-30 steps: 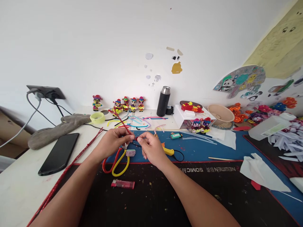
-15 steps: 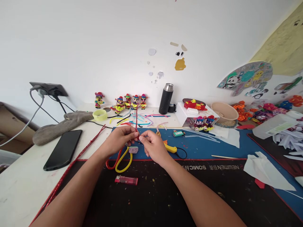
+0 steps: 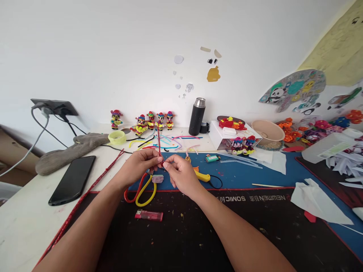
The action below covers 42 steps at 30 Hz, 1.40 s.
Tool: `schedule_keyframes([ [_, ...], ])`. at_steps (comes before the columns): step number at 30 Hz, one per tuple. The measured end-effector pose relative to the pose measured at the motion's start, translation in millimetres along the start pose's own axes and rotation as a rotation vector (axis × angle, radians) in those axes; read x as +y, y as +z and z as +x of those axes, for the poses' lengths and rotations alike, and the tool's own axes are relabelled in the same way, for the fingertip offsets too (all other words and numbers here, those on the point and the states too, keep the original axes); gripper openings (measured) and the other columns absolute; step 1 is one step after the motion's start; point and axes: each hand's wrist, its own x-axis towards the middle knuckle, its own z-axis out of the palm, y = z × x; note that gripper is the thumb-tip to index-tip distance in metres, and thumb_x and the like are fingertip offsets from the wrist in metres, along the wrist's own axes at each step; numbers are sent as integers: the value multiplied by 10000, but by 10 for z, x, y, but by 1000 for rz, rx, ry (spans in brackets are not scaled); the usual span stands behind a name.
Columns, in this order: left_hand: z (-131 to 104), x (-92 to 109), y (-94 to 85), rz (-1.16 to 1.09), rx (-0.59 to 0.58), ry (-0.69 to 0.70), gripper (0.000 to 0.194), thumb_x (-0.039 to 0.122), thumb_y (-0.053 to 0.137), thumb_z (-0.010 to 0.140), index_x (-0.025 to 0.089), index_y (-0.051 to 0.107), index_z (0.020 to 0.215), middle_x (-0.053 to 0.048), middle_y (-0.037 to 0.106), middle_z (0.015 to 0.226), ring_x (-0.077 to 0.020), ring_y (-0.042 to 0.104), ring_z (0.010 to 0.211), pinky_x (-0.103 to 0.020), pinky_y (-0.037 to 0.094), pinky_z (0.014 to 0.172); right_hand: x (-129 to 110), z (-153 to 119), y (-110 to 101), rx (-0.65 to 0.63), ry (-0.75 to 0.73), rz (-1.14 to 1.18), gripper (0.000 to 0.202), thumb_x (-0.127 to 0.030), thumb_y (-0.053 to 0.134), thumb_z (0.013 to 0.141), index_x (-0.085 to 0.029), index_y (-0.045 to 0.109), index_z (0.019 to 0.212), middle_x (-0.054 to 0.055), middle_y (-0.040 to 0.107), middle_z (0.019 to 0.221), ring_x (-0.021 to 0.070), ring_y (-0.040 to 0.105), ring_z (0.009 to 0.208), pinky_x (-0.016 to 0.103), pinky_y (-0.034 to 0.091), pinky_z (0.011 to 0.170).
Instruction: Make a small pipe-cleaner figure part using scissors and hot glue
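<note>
A thin red glittery stem rises upright from between my two hands, its lower end bunched at the fingertips. My left hand pinches it between thumb and forefinger. The thumb and forefinger of my right hand close on the same lower end from the right side. Just below the hands lie scissors with red and yellow handles and a small purple block. A red lighter rests on the black mat.
At left lie a phone, long red stems and driftwood. Small figures, yellow tape and a black flask stand by the wall. A yellow tool and white cloth lie right.
The whole view has shifted slightly, so most things appear a little further left. Both hands keep hold of the red stem, with only slight finger movement.
</note>
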Motion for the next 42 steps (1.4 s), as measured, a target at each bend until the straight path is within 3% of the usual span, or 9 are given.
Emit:
schedule_keyframes([
  [5,23,-46,56,-6,1,-12,489,655,811,748,187,670,728,15,626,652,-136,535,585,-258,450,569,25,0,20,19,18,-39,146,-357,604,975,-230,563,915,-107,507,515,93,449,341,202,331,363],
  [9,7,-61,3,-61,-5,-24,433,598,817,774,177,717,784,-7,661,702,-145,569,617,-260,468,586,7,6,15,35,4,14,198,-410,601,965,-228,551,907,-92,553,572,85,451,339,205,316,354],
  [16,-4,-56,-47,-120,-91,-83,382,483,895,706,176,759,889,-44,734,834,-158,599,675,-277,496,626,-11,19,-7,72,4,21,243,-454,614,946,-230,541,888,-112,503,507,87,435,329,207,338,367],
  [30,-16,12,42,179,31,20,383,559,804,774,200,678,735,-1,676,696,-173,572,653,-272,440,612,38,44,-35,96,-10,-33,221,-438,621,957,-234,562,896,-108,499,506,100,446,328,222,359,365],
  [36,-12,-8,31,119,-34,-5,412,603,773,783,208,658,749,8,639,690,-172,566,630,-273,442,590,13,35,-31,92,-4,-36,197,-406,618,969,-237,558,889,-97,525,526,97,446,330,223,358,364],
  [42,-10,-11,55,84,-16,-12,376,533,813,757,206,632,718,22,615,666,-159,545,622,-267,432,594,53,52,-26,81,-9,0,202,-419,632,957,-236,566,902,-98,518,544,96,451,338,223,352,360],
])
